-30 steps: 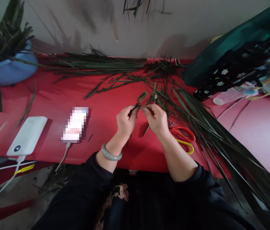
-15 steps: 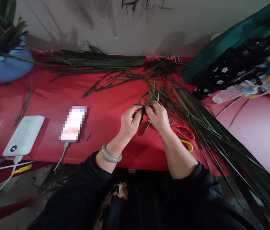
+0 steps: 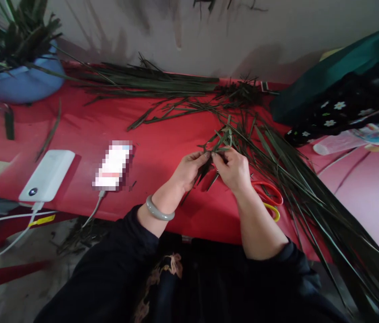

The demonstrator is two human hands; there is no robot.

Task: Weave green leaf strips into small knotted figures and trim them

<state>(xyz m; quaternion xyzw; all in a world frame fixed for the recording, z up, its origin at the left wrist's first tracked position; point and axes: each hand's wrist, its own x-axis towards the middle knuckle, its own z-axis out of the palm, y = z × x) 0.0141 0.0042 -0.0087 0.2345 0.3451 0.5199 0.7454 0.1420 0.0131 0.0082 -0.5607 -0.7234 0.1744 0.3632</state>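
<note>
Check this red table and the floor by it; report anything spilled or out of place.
Dark, thin leaf scraps litter the grey floor below the red table, like dropped debris. At right, long, narrow green leaf blades jut over its front edge, looking untidy. No spilled liquid shows.

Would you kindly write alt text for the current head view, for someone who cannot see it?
A left hand and right hand pinch dark green leaf strips above a red table. Loose leaves and scissor handles lie to the right, a phone and white power bank left.
</note>
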